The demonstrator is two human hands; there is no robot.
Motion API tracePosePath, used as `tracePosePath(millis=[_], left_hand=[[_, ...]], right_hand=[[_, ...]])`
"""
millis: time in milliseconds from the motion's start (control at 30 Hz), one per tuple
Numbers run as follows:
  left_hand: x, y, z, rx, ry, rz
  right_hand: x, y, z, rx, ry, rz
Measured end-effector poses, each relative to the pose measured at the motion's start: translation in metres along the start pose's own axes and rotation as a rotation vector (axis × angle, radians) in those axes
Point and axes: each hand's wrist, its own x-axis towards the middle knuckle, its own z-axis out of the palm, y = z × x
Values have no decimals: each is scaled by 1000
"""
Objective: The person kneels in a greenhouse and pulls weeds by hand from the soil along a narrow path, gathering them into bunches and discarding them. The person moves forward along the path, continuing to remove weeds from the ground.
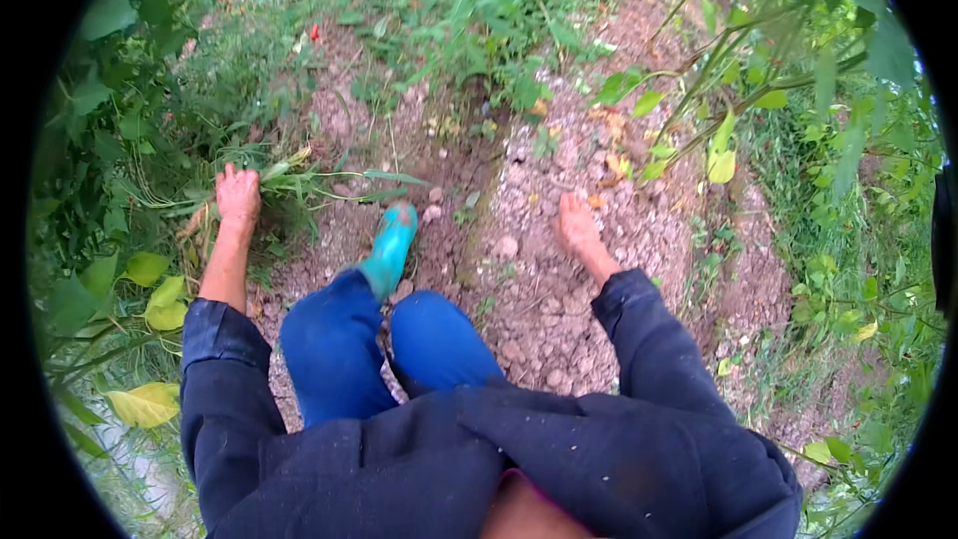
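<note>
My left hand point(238, 195) is closed in a fist around a bunch of pulled grassy weeds point(288, 176), whose long blades stick out to both sides. It is at the left, against the dense green growth. Farther right, my right hand point(578, 228) hangs low over the bare, clumpy soil point(554, 314). Its fingers point away from me and look close together; their undersides are hidden, and nothing shows in them. A teal rubber boot point(393, 243) stands on the soil between the hands, below my bent knees in blue trousers point(329, 344).
Leafy stems point(718, 105) with some yellowing leaves lean in from the upper right. More leafy plants point(112, 112) crowd the left side. Low weeds point(479, 30) cover the ground ahead. A small red thing point(314, 32) lies among them. A shallow furrow point(471, 157) runs forward through the soil.
</note>
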Motion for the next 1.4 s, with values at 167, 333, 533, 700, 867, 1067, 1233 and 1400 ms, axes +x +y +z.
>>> tracePosePath(millis=[167,333,533,700,867,1067,1233,1400], left_hand=[[-69,-5,143,16,-162,-12],[-79,24,200,-94,-359,67],[-48,31,222,-231,-643,133],[-35,13,227,-335,-709,250],[-23,18,220,-335,-740,251],[-30,14,216,-339,-677,272],[-37,13,217,-262,-705,214],[14,60,112,-307,-150,430]], right_hand=[[75,-55,-69,147,-44,143],[149,-18,-63,76,35,172],[247,-55,-56,-345,126,-83],[312,-83,-30,173,200,171],[327,-75,14,-188,140,-88],[267,-113,11,632,222,491],[246,-112,2,752,310,554],[239,-67,65,763,188,426]])
